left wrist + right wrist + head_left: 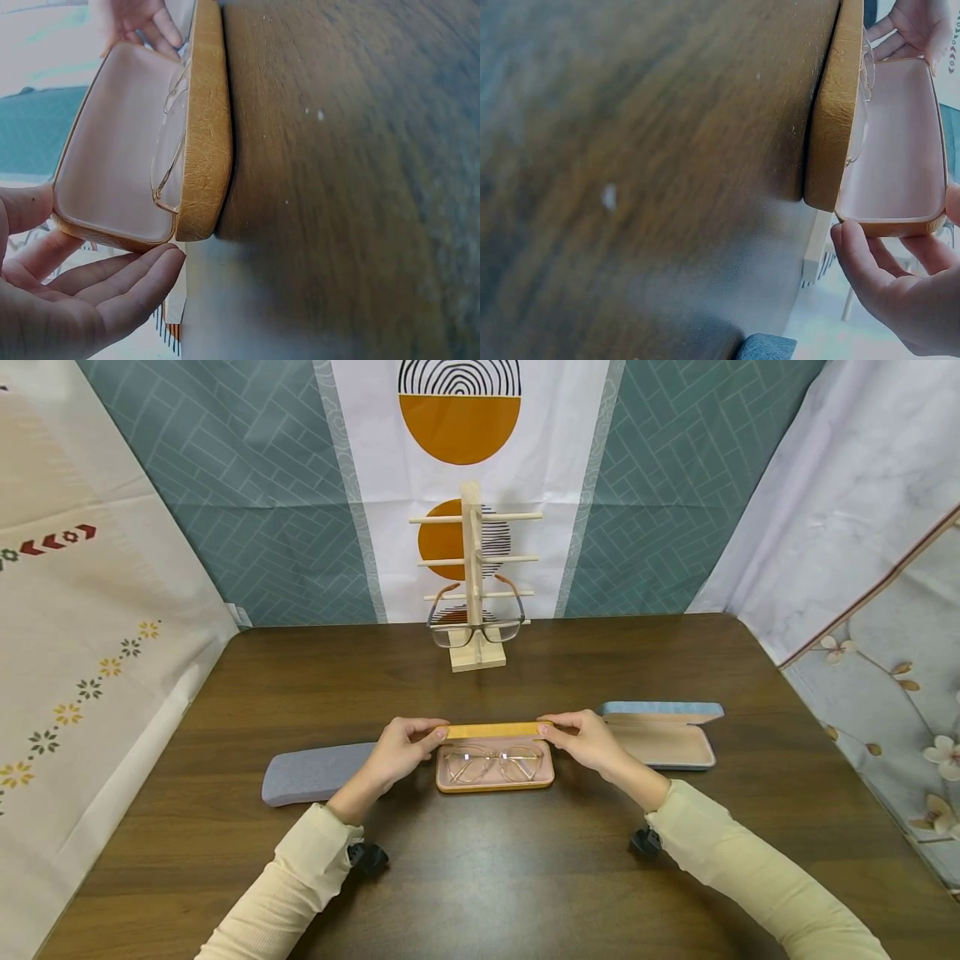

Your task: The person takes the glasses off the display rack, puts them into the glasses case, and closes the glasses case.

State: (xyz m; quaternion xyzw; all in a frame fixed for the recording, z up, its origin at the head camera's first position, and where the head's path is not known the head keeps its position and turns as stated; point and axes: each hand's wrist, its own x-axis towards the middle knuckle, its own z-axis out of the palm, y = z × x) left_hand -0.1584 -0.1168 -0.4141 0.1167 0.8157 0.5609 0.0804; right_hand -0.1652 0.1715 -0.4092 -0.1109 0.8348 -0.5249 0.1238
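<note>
A mustard-yellow glasses case [495,789] stands on the table with its lid [491,730] raised, showing a pale pink lining. Inside lies a pair of thin gold-framed glasses [495,766], temples folded. My left hand [405,747] grips the left end of the lid, thumb at its upper rim and fingers along its end and back. At the opposite end my right hand [588,739] holds the lid in the same way. In the left wrist view the lid's lining [112,142] faces the camera, and the glasses show partly above the case's lower half.
A closed grey-blue glasses case [315,772] lies left, partly behind my left arm. An open light-blue case [663,747] with a beige lining sits right, beside my right hand. At the back, a wooden display stand [474,568] carries another pair of glasses [476,631].
</note>
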